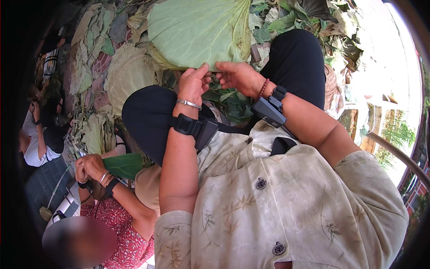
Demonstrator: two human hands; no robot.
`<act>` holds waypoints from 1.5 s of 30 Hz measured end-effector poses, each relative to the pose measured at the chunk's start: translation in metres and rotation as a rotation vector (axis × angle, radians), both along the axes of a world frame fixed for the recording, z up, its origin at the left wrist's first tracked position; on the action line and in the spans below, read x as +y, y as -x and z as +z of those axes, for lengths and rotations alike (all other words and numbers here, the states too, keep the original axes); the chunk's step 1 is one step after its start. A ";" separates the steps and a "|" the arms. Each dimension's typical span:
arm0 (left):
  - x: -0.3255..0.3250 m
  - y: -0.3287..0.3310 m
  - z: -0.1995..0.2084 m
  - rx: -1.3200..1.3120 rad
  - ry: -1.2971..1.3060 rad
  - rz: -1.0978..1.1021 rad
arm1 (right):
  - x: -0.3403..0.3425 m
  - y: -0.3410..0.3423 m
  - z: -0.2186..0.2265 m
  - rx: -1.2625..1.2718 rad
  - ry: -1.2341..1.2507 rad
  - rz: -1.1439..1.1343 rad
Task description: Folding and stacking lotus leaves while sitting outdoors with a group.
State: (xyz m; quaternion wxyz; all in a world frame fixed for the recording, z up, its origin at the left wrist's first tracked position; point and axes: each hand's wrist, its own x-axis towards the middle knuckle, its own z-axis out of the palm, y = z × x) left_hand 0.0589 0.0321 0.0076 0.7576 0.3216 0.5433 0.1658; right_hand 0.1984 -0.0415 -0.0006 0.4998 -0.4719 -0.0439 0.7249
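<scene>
A large pale green leaf (201,31), broad and ribbed like a lotus leaf, spreads out beyond my knees. My left hand (195,83) pinches its near edge, thumb on top and fingers curled beneath. Close beside it, my right hand (238,78) grips the same edge with thumb and fingers, a small gap apart from the left. The fingers' undersides are partly hidden. A silver bangle (188,104) circles my left wrist, and a beaded bracelet (263,88) my right.
Dried and green leaves (96,40) cover the patterned floor ahead. A pale leaf (130,74) lies near my left knee. At lower left, a co-worker's hands (92,167) hold something beside a dark green leaf (125,166). Another person (38,143) sits farther left. A curved rail (398,154) stands at right.
</scene>
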 end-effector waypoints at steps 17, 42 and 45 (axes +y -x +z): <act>-0.004 -0.007 -0.008 -0.015 0.044 0.036 | 0.000 -0.001 -0.003 0.019 0.034 -0.085; -0.001 -0.003 -0.005 -0.163 0.318 -0.025 | 0.003 0.000 0.005 -0.101 -0.004 -0.101; -0.003 -0.005 -0.006 -0.152 0.233 0.003 | 0.003 -0.002 0.004 -0.105 -0.018 -0.098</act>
